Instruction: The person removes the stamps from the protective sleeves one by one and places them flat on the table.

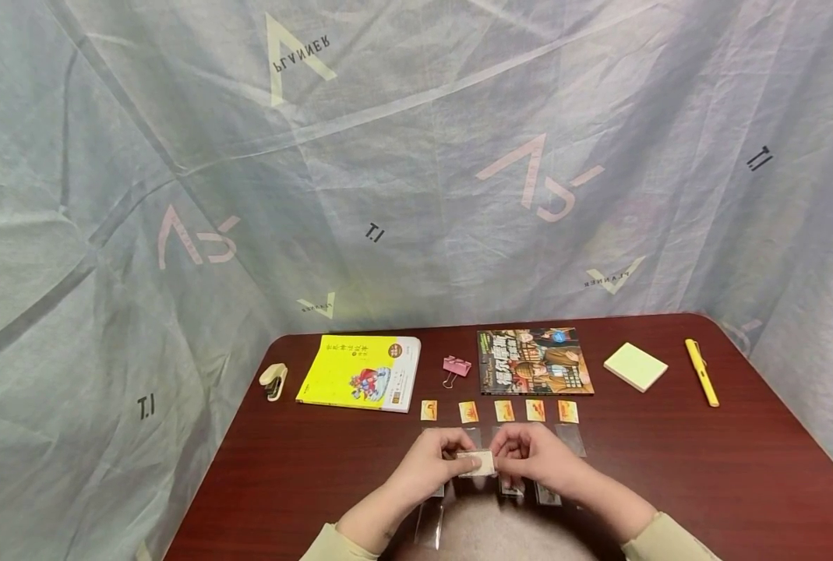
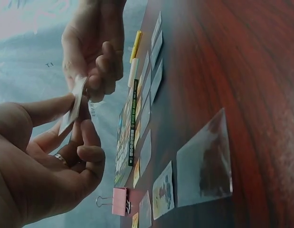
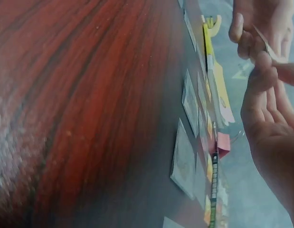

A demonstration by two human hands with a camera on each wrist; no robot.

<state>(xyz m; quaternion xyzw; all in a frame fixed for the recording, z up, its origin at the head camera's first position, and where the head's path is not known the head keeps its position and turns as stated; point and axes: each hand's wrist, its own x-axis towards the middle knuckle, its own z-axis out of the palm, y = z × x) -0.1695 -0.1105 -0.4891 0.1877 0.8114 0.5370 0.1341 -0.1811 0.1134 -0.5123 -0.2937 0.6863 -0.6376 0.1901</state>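
Observation:
A small whitish card is held up in front of the person, over the near part of the table. My left hand pinches its left side, the thumb lying across the face. At the opposite edge, my right hand grips it between thumb and fingers. The left wrist view shows the card tilted, nearly edge-on, with both hands clear of the tabletop. Below the hands lie small picture cards and clear plastic sleeves, partly hidden by the hands. A ring circles one left finger.
Several small orange cards form a row beyond the hands, with clear sleeves in front. Behind are a yellow book, pink binder clip, dark illustrated book, notepad, yellow pen and, far left, a stapler.

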